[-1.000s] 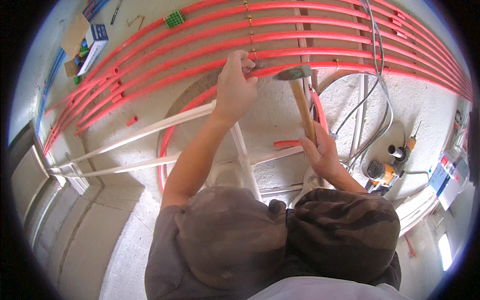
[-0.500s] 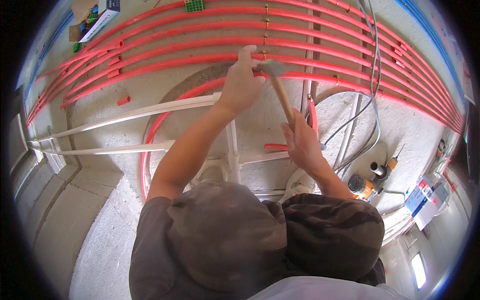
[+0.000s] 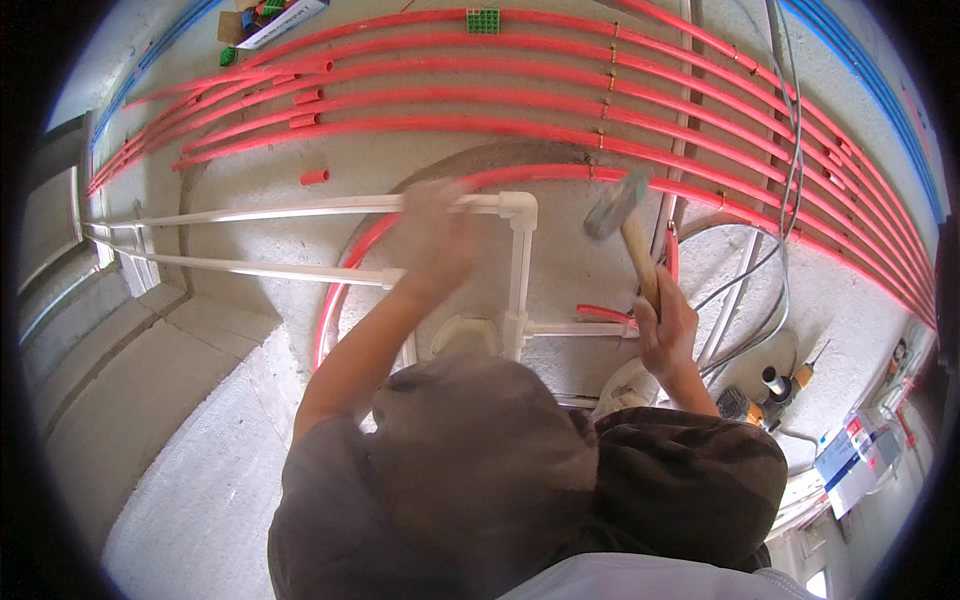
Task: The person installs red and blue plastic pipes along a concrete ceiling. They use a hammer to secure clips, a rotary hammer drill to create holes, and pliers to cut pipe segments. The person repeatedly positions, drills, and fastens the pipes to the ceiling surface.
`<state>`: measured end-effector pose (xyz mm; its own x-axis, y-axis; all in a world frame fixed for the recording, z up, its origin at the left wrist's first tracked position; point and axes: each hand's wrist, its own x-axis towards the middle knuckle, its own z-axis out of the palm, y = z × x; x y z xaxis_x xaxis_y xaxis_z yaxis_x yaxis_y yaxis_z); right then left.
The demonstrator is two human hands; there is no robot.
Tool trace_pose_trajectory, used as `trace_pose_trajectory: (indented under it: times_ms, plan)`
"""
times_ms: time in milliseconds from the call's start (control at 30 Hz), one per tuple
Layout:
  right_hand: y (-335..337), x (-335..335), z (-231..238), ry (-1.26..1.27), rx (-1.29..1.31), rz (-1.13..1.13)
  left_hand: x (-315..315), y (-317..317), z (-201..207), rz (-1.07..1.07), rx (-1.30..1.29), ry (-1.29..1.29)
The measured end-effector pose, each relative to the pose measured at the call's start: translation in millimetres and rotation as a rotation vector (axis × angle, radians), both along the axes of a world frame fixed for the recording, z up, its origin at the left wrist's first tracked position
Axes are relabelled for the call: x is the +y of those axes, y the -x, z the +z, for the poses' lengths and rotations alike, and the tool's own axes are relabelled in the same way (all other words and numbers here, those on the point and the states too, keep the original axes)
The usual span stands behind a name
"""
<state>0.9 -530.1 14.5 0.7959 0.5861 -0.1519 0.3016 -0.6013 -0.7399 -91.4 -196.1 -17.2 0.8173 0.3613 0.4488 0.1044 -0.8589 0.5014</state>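
My right hand (image 3: 668,330) is closed around the wooden handle of a hammer (image 3: 637,250). The grey hammer head, slightly blurred, is over the lower red pipe (image 3: 560,172), near a small metal clip on it. Whether the head touches the pipe I cannot tell. Motion smears my left hand (image 3: 440,235) beside the upper white pipe (image 3: 280,213), short of its elbow fitting (image 3: 519,207). Its fingers are too blurred to read, and anything held in them does not show.
Several red pipes (image 3: 450,98) run in parallel across the concrete floor, held by clips. Grey cables (image 3: 797,170) cross them at the right. A power drill (image 3: 770,395) lies right of my knees. A green plastic piece (image 3: 483,21) and an open box (image 3: 275,22) sit at the far side.
My left hand has pulled back and left from the red pipe beside the hammer head to the white pipe. The hammer stays in my right hand. The whole view has shifted.
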Motion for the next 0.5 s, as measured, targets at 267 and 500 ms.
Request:
trace_pose_trajectory:
  times_ms: [267, 500]
  plan:
    - [21, -30, -27, 0.298, -0.086, 0.204, 91, 115, -16, 0.259, 0.642, -0.025]
    - [-82, 134, -40, -0.022, -0.466, 0.411, 82, 115, -27, 0.220, 0.671, -0.212]
